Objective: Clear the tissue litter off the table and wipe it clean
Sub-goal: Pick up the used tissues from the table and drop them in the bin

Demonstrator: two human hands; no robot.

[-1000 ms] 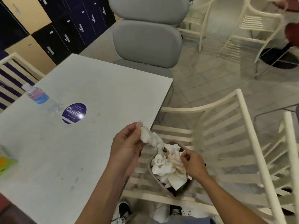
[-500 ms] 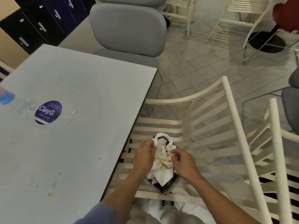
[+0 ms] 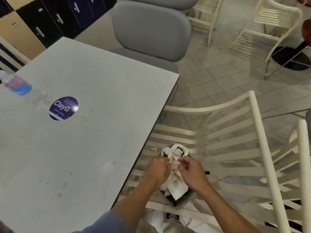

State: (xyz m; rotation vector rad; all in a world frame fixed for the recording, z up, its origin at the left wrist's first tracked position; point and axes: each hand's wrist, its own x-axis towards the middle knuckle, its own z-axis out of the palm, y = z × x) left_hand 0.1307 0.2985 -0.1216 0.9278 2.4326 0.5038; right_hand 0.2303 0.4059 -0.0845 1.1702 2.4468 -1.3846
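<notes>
A small grey bin [image 3: 182, 203] stuffed with crumpled, stained white tissues [image 3: 175, 182] stands on the slatted seat of a cream chair beside the table. My left hand [image 3: 157, 169] and my right hand [image 3: 189, 172] are both over the bin, fingers curled and pinching the tissue wad between them. A small white scrap [image 3: 154, 149] lies on the seat slats beyond the bin. The pale grey table [image 3: 84, 132] to the left carries faint brownish stains and a droplet near its right edge.
A plastic water bottle [image 3: 15, 84] lies on the table's far left by a round purple sticker [image 3: 63, 108]. A grey padded chair [image 3: 151, 31] stands at the table's far end. Cream slatted chairs [image 3: 252, 132] crowd the right; dark lockers line the back left.
My left hand brought its tissue from beside the table edge down into the bin. Both hands have closed in on the wad, pressing it lower. The view panned back left, showing the bottle again.
</notes>
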